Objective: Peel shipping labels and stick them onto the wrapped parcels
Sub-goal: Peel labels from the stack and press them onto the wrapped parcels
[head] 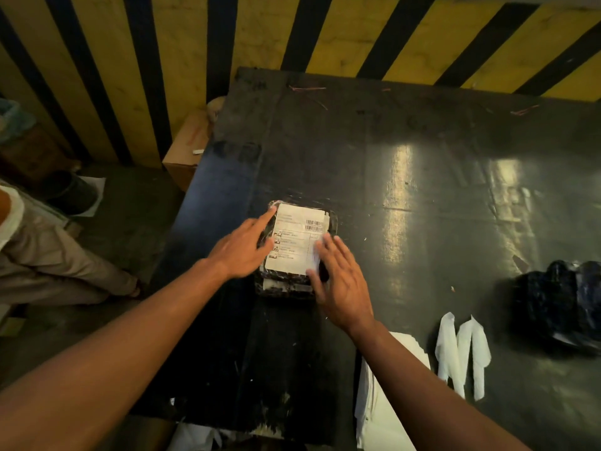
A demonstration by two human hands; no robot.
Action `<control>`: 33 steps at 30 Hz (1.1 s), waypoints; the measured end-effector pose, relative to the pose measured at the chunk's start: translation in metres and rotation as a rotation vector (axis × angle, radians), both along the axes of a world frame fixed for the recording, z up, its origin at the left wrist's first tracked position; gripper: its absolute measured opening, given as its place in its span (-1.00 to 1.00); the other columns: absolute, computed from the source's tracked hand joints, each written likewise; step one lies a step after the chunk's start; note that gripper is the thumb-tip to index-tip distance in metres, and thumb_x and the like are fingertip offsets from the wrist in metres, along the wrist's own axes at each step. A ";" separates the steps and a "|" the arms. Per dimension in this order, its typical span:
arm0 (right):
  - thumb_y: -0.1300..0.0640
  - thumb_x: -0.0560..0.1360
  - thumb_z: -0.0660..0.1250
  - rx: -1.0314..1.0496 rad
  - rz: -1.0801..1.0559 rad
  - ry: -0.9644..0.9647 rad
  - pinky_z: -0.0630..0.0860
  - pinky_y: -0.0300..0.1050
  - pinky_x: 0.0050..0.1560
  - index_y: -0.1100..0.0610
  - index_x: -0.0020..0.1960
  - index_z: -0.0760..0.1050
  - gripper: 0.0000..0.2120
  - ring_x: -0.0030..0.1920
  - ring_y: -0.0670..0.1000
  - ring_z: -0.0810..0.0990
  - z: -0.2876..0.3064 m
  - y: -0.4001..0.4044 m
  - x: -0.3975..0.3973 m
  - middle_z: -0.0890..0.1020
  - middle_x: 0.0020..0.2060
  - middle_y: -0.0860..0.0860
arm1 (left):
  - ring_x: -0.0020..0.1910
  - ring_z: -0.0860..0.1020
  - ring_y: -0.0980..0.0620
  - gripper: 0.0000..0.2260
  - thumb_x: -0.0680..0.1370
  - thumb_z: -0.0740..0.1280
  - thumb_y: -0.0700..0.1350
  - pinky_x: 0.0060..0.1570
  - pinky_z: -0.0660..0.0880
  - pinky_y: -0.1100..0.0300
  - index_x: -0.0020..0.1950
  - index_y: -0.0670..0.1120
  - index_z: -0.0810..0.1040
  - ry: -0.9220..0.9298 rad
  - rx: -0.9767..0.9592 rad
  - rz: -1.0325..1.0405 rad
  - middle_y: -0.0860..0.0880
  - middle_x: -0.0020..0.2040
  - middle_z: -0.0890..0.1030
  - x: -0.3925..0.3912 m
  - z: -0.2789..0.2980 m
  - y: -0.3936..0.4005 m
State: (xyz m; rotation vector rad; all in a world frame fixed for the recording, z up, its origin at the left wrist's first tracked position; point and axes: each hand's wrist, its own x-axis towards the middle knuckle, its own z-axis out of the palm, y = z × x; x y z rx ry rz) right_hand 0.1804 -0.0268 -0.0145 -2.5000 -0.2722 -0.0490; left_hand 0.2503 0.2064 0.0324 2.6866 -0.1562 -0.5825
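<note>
A small parcel in dark wrap (286,288) lies on the black table (422,157), left of its middle. A white shipping label (297,242) with a barcode lies flat on its top. My left hand (242,247) rests flat on the parcel's left side, its index finger stretched to the label's far left corner. My right hand (341,281) lies flat, fingers spread, on the label's near right corner and the parcel's right edge. Neither hand grips anything. A stack of white label sheets (380,402) lies at the near edge, partly under my right forearm.
Two peeled white backing strips (461,353) lie right of the stack. A dark wrapped bundle (562,307) sits at the table's right edge. A cardboard box (188,148) stands beside the table's far left corner. A seated person (48,255) is on the left. Behind runs a yellow-and-black striped wall.
</note>
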 end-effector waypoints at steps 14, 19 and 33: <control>-0.19 0.61 0.31 0.028 -0.054 0.477 0.39 0.12 0.43 -0.11 0.68 -0.04 -0.21 0.40 0.22 0.44 0.038 0.003 0.040 0.43 0.40 0.23 | 0.46 0.46 -0.08 -0.21 0.62 0.39 0.08 0.42 0.44 -0.11 0.68 0.14 -0.05 0.068 -0.217 0.245 -0.04 0.52 0.45 -0.026 0.005 -0.018; -0.15 0.57 0.38 0.098 -0.044 0.456 0.37 0.23 0.48 -0.05 0.67 0.10 -0.22 0.48 0.23 0.37 0.042 -0.005 0.051 0.50 0.40 0.22 | 0.41 0.51 -0.07 -0.26 0.63 0.39 0.06 0.39 0.45 -0.04 0.68 0.06 0.03 0.061 -0.230 0.270 -0.06 0.49 0.50 -0.026 0.020 -0.023; -0.01 0.50 0.52 0.463 -0.118 0.633 0.49 0.10 0.42 0.04 0.61 0.27 -0.24 0.31 0.06 0.57 0.058 -0.006 0.065 0.48 0.47 0.06 | 0.26 0.61 -0.05 -0.32 0.56 0.47 0.05 0.35 0.52 -0.09 0.62 0.08 0.26 0.195 -0.412 0.448 -0.03 0.42 0.55 -0.011 0.028 -0.020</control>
